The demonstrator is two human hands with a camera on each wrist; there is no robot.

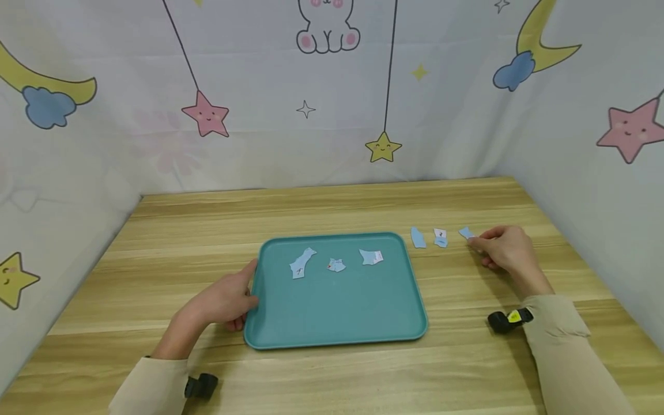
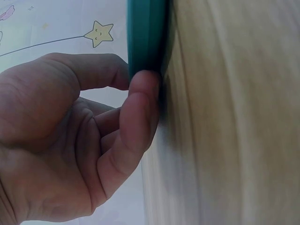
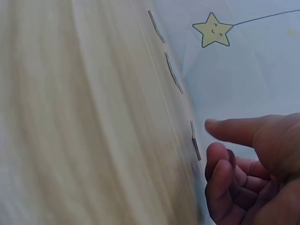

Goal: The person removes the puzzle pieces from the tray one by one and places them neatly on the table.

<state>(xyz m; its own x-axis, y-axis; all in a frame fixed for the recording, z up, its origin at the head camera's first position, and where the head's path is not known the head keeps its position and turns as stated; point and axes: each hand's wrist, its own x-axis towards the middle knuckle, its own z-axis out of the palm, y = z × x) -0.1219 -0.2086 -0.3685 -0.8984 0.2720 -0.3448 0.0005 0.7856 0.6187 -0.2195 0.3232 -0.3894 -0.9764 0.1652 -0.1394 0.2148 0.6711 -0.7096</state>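
My left hand (image 1: pixel 228 297) holds the left edge of a teal tray (image 1: pixel 337 314); in the left wrist view, its thumb lies on the rim and its curled fingers are at the outer side. Three flat, irregular puzzle pieces, light blue with printed patches, lie in the tray's far half: a long one (image 1: pixel 302 263), a small one (image 1: pixel 336 265) and a wider one (image 1: pixel 370 257). To the tray's right, my right hand (image 1: pixel 505 248) reaches down at a blue puzzle piece (image 1: pixel 466 232) on the table, fingertips right at its near edge. The right wrist view has its thumb apart from its bent fingers.
Two more puzzle pieces lie in a row between the tray and my right hand, a plain blue one (image 1: pixel 418 237) and a white-and-blue one (image 1: pixel 440 237). The wooden table (image 1: pixel 207 225) is bordered by a printed curtain (image 1: pixel 290 155) at the back and sides.
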